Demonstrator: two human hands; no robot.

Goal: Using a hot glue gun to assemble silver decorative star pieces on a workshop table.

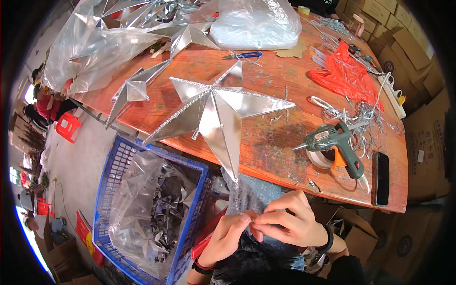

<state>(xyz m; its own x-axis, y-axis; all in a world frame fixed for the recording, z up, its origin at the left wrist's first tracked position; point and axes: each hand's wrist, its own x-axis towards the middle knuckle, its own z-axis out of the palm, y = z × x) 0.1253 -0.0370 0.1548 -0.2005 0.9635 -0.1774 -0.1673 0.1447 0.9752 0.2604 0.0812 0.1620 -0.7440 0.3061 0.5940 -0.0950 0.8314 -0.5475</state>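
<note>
A large silver five-pointed star (221, 118) lies on the wooden table, its lower point jutting over the front edge. Glittery silver trim lines some of its ridges. From that lower tip a thin strand of silver trim (236, 197) hangs down to my hands. My left hand (227, 237) is closed, thumb and forefinger pinching near the strand's end. Against it, my right hand (292, 221) has its fingertips pressed together; whatever lies between them is too small to make out. A green glue gun (332, 142) with an orange trigger rests to the right, over a tape roll (320, 159).
A blue basket (108, 171) with plastic-wrapped silver pieces stands at lower left. More silver stars (133, 88) and a clear bag (256, 26) occupy the table's far side. Blue-handled cutters (249, 54), a red bag (344, 73), tangled silver trim (368, 116) and a phone (382, 178) lie around.
</note>
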